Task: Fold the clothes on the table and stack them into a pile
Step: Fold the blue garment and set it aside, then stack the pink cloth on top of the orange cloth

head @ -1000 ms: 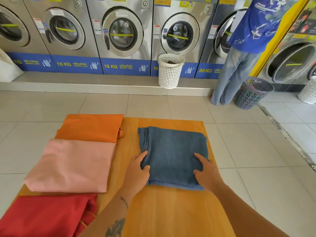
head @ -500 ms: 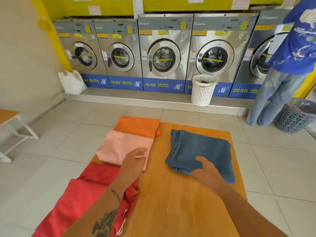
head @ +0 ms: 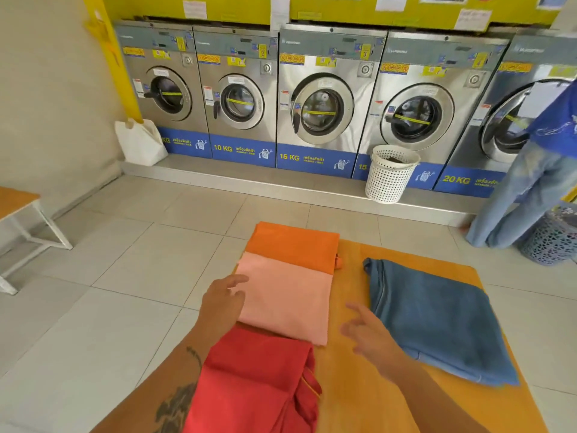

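A folded blue denim garment (head: 437, 317) lies on the right half of the wooden table (head: 352, 385). Along the left side lie three cloths in a row: an orange one (head: 296, 245) farthest, a pink one (head: 287, 301) in the middle, a red one (head: 256, 382) nearest, rumpled at its right edge. My left hand (head: 223, 303) hovers open at the pink cloth's left edge, fingers spread. My right hand (head: 367, 334) is open over the bare wood between the pink cloth and the denim, holding nothing.
A row of washing machines (head: 315, 98) lines the far wall. A white basket (head: 390, 173) stands on the step, a white bag (head: 140, 142) at the left. A person in blue (head: 537, 170) stands at the right beside a dark basket (head: 552, 239). A bench (head: 18, 220) is at the left.
Both hands left the folded denim and moved left. My left hand went from the denim to the pink cloth's edge. The view swung left and up.
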